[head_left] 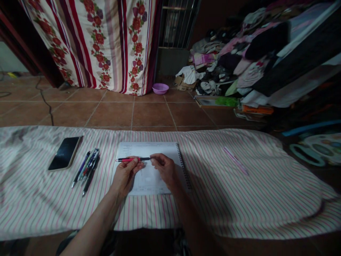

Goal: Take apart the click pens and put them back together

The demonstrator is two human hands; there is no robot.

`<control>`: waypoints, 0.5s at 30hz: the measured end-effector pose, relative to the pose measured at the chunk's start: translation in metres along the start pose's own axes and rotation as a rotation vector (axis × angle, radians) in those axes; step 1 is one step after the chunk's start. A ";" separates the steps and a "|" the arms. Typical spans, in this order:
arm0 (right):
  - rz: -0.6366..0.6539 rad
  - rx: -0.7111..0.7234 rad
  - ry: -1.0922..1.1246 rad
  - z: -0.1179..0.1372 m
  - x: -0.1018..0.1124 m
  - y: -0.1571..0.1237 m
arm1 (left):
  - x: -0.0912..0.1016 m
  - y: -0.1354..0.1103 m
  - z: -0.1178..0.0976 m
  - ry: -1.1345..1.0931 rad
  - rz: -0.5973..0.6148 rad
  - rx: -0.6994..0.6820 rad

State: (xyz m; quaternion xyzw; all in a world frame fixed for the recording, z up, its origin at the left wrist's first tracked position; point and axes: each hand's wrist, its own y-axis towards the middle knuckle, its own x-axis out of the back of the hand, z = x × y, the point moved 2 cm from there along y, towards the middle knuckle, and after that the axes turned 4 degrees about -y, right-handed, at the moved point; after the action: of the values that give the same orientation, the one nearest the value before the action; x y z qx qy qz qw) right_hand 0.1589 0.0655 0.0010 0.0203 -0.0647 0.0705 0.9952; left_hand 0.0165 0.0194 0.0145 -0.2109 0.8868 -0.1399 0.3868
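A red and black pen (144,159) lies level between my two hands, above a spiral notebook (160,181). My left hand (129,169) is closed around its red part, thumb on top. At the pen's dark right end, the fingertips of my right hand (163,166) pinch it. The notebook lies open at a printed page, with its coil along the right side. Left of the notebook, several pens (89,169) rest in a loose bundle. A pink and white pen (236,160) lies alone to the right.
A striped cloth (213,202) covers the low surface under everything. The phone (65,153) lies at its left. Beyond are a tiled floor (114,110), a purple basin (160,89), a floral curtain (112,46) and heaped clothes (229,60).
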 end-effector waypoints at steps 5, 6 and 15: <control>0.000 -0.004 -0.022 0.001 0.000 0.000 | -0.002 -0.002 -0.002 0.012 -0.009 0.013; 0.001 0.000 -0.032 0.002 0.001 -0.001 | -0.002 -0.002 -0.002 0.012 -0.012 0.016; -0.002 -0.009 -0.053 0.000 0.004 0.001 | -0.002 0.003 0.003 -0.013 0.033 0.007</control>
State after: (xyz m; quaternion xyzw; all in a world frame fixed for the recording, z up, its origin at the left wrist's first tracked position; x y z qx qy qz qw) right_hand 0.1626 0.0672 0.0012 0.0178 -0.0912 0.0687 0.9933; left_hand 0.0188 0.0230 0.0127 -0.1958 0.8871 -0.1354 0.3955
